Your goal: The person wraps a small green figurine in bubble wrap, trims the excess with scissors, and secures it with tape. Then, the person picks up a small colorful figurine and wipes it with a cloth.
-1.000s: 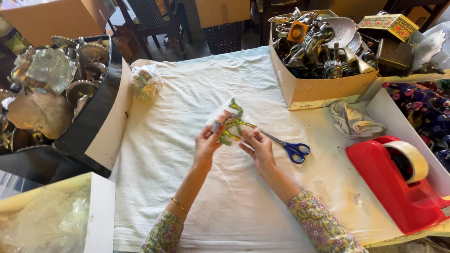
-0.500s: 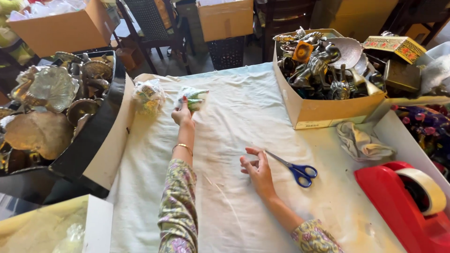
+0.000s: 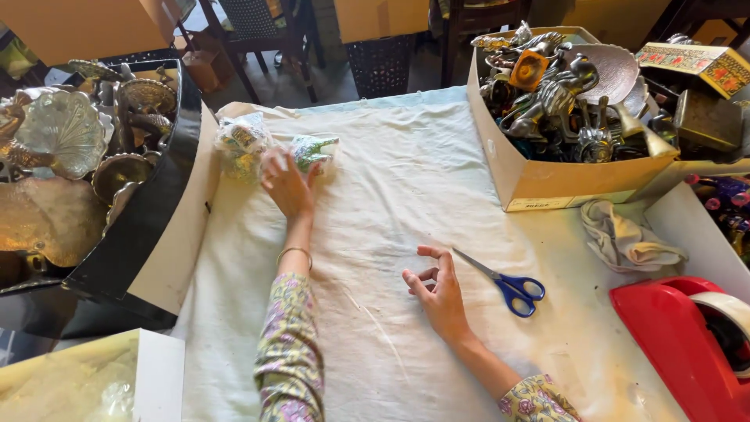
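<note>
My left hand (image 3: pixel 285 185) is stretched out to the far left of the white cloth (image 3: pixel 391 234), fingers resting on a small green-and-white wrapped bundle (image 3: pixel 314 149). Just left of it lies a second clear-wrapped bundle (image 3: pixel 238 144). My right hand (image 3: pixel 437 289) hovers low over the middle of the cloth, fingers loosely curled and holding nothing. Blue-handled scissors (image 3: pixel 504 283) lie closed on the cloth just to the right of that hand, not touching it.
A cardboard box (image 3: pixel 547 184) full of metal figurines stands at the back right. A crumpled cloth (image 3: pixel 629 238) and a red tape dispenser (image 3: pixel 687 344) lie at the right. A black tray (image 3: pixel 148 227) of brass pieces sits left; a white box (image 3: pixel 152 375) near left.
My left hand carried the green wrapped bundle from the middle of the cloth to the far left beside the other bundle. My right hand let go and stayed by the scissors.
</note>
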